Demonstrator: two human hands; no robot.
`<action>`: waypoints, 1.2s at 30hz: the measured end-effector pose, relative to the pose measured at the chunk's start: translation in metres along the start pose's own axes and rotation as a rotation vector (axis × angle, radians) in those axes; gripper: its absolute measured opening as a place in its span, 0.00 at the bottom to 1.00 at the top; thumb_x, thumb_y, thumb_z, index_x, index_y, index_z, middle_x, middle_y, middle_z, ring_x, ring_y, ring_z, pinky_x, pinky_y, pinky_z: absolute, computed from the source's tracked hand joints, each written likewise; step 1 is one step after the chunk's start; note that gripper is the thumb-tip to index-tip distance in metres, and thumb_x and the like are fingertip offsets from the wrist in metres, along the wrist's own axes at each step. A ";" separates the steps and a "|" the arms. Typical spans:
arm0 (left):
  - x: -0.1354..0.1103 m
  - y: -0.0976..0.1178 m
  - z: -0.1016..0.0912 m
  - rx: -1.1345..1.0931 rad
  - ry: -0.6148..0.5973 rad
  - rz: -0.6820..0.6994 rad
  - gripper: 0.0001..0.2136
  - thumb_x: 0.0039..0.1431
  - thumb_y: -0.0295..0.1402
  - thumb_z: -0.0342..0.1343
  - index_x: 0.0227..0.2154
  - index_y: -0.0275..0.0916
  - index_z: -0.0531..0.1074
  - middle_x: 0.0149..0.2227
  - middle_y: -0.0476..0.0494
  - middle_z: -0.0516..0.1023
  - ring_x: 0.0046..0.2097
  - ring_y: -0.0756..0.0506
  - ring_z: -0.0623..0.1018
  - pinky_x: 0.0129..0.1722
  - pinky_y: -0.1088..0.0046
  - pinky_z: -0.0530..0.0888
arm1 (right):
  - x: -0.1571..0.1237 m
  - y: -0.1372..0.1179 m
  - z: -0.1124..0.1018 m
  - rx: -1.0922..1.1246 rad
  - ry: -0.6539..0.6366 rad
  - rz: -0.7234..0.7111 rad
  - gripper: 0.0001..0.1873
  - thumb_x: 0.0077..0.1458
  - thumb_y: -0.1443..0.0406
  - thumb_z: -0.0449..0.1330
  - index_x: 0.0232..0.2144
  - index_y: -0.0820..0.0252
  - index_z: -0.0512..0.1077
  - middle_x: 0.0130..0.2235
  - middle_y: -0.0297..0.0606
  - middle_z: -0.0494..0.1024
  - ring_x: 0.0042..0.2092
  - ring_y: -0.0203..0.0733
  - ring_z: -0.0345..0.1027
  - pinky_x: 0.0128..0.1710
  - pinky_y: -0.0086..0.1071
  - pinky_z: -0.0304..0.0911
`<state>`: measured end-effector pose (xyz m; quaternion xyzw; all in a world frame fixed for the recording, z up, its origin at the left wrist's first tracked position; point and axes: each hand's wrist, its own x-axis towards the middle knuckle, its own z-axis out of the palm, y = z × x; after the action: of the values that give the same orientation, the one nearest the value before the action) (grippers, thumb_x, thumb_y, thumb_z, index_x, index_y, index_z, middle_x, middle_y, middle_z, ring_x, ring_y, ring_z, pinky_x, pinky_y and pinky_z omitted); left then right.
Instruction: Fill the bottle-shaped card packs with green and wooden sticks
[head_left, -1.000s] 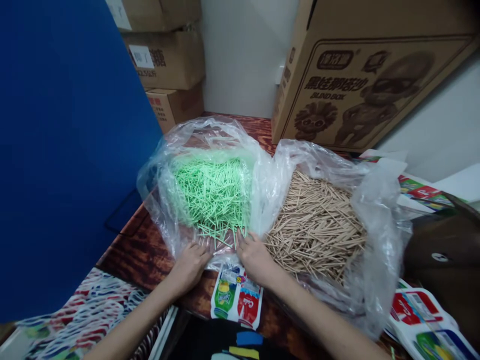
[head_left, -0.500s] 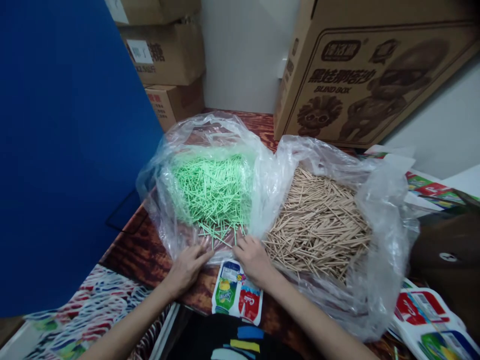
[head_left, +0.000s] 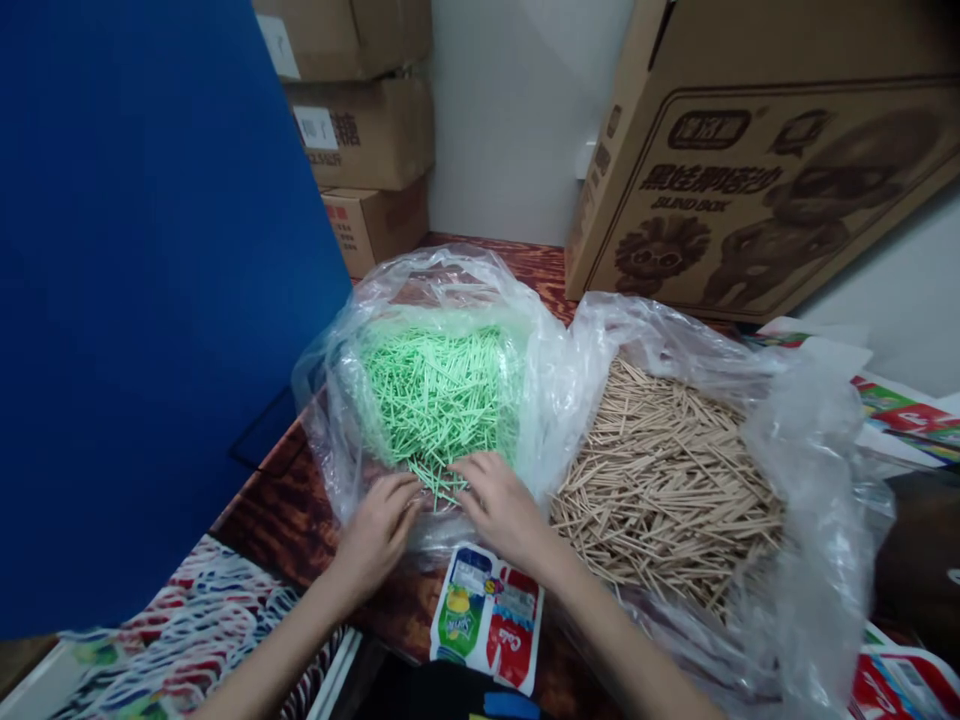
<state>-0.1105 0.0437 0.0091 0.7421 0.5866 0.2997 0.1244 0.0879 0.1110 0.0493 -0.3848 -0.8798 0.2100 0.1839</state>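
Note:
A heap of green sticks (head_left: 439, 390) lies in an open clear plastic bag (head_left: 345, 360) on a dark wooden table (head_left: 277, 505). Beside it on the right, a second clear bag (head_left: 817, 450) holds a heap of plain wooden sticks (head_left: 667, 490). My left hand (head_left: 379, 530) and my right hand (head_left: 499, 505) meet at the near edge of the green heap. Their fingers curl around a small bunch of green sticks (head_left: 439, 478) between them.
A blue panel (head_left: 150, 280) stands along the left. Cardboard boxes (head_left: 360, 120) are stacked at the back left, and a large printed carton (head_left: 750, 170) leans at the back right. Printed drink labels (head_left: 487, 615) lie at the near table edge, with more (head_left: 900, 415) on the right.
Both hands have moved forward off the bag's near edge into the green heap and closed together around a bunch of green sticks. The view has shifted slightly to the left.

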 end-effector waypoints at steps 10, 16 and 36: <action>0.051 -0.028 0.026 0.012 0.526 -0.225 0.13 0.64 0.30 0.44 0.49 0.37 0.65 0.48 0.36 0.69 0.52 0.41 0.69 0.53 0.55 0.68 | 0.103 -0.004 0.042 -0.361 0.228 -0.298 0.21 0.59 0.65 0.55 0.54 0.66 0.65 0.59 0.55 0.64 0.64 0.56 0.48 0.62 0.55 0.42; 0.017 -0.079 0.026 0.201 0.425 -0.372 0.17 0.61 0.31 0.46 0.53 0.33 0.62 0.52 0.31 0.66 0.57 0.36 0.65 0.56 0.50 0.64 | 0.078 0.034 0.063 -0.503 0.094 -0.578 0.10 0.59 0.70 0.53 0.41 0.64 0.72 0.54 0.47 0.70 0.62 0.54 0.55 0.63 0.56 0.46; 0.007 -0.068 0.027 0.038 0.208 -0.370 0.27 0.56 0.35 0.55 0.59 0.37 0.58 0.59 0.32 0.63 0.61 0.36 0.63 0.59 0.51 0.63 | 0.020 0.064 0.028 -0.485 -0.103 -0.529 0.20 0.56 0.71 0.55 0.52 0.65 0.68 0.61 0.46 0.64 0.66 0.56 0.45 0.63 0.60 0.41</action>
<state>-0.1475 0.0733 -0.0467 0.5891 0.7281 0.3354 0.1021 0.1005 0.1593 -0.0040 -0.1653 -0.9812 -0.0405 0.0908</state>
